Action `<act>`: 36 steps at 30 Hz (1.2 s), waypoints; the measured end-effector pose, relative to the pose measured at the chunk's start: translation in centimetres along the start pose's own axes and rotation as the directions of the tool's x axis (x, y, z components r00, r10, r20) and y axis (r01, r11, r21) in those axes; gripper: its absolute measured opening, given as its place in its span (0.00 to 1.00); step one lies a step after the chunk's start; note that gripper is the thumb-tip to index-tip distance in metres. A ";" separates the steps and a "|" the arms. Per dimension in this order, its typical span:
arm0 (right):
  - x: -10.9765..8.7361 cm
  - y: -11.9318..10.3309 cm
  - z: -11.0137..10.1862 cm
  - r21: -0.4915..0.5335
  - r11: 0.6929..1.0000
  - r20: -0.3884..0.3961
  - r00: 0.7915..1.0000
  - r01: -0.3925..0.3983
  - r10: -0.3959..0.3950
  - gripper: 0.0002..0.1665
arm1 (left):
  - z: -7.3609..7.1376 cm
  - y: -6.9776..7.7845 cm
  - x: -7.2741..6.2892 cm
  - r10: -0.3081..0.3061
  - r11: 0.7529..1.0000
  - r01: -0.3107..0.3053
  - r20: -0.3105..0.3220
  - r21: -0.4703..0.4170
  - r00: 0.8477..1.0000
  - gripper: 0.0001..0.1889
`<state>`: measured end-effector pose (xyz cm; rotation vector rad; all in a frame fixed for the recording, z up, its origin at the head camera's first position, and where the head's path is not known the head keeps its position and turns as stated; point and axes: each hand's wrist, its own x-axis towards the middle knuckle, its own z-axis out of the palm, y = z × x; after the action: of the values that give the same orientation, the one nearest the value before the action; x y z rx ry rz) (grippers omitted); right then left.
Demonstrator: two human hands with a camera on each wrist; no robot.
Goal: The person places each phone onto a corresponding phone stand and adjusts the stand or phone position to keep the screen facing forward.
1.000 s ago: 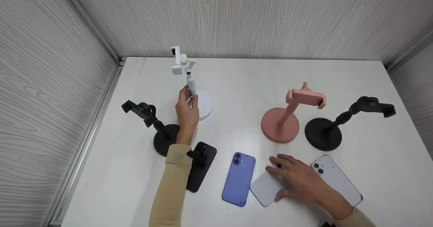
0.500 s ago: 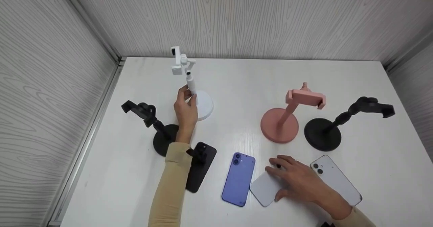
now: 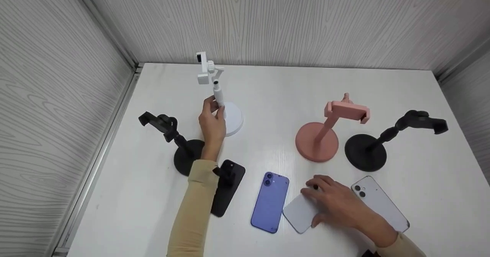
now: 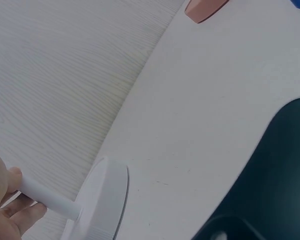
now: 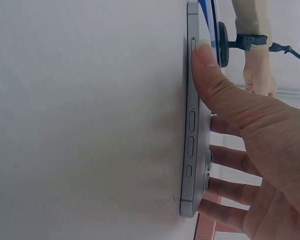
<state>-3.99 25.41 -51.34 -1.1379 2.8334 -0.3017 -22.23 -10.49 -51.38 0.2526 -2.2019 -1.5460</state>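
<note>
At the back left, my left hand [image 3: 213, 130] holds the post of a white phone stand [image 3: 235, 120] between thumb and fingers. The left wrist view shows fingers [image 4: 29, 218] wrapped at this post, just above the thick round base. My right hand [image 3: 340, 207] spans a pale smartphone [image 3: 300, 213] lying back up on the table. In the right wrist view the thumb presses near the phone's button edge [image 5: 191, 125], and the other fingers reach across to its far side. Part of the phone's back, including most of its camera area, is hidden under the hand.
Left of my left forearm stands a black phone stand [image 3: 187, 157]; a black phone [image 3: 226, 192] lies beside my sleeve. A purple-blue phone [image 3: 270, 203] lies mid-front. To the right are a pink stand [image 3: 317, 142], another black stand [image 3: 365, 152] and a white phone [image 3: 383, 205].
</note>
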 end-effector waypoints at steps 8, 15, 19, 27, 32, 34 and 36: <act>0.1 0.2 -0.2 -0.004 1.000 0.018 1.000 0.006 -0.006 0.46 | 0.1 0.4 -0.1 0.000 1.000 0.000 -0.007 0.024 1.000 0.19; 0.2 0.3 -0.2 -0.020 1.000 0.016 1.000 0.021 -0.020 0.46 | 0.2 0.9 -0.3 -0.007 0.999 0.007 -0.005 0.036 1.000 0.19; 0.3 0.4 -0.3 -0.023 0.999 0.016 1.000 0.024 -0.024 0.46 | 0.2 1.0 -0.4 -0.002 0.999 0.002 -0.002 0.034 1.000 0.18; 0.2 0.4 -0.3 -0.018 1.000 0.015 1.000 0.020 -0.020 0.47 | 0.3 1.1 -0.7 -0.006 0.999 0.004 0.026 0.054 1.000 0.18; 0.3 0.3 -0.4 -0.006 1.000 0.030 0.999 0.017 -0.016 0.47 | 0.4 1.3 -1.0 -0.002 0.998 0.000 0.044 0.063 0.999 0.18; 0.3 0.3 -0.4 -0.007 1.000 0.032 0.999 0.018 -0.018 0.46 | 0.4 1.3 -1.1 0.006 0.998 -0.009 0.050 0.061 0.999 0.18; 0.3 0.3 -0.4 -0.007 1.000 0.027 0.999 0.020 -0.020 0.47 | 0.4 1.2 -1.2 0.013 0.998 -0.016 0.053 0.058 0.998 0.18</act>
<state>-4.47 25.45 -51.02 -1.1636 2.8041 -0.2754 -21.27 -9.21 -50.64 0.2158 -2.2874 -1.4985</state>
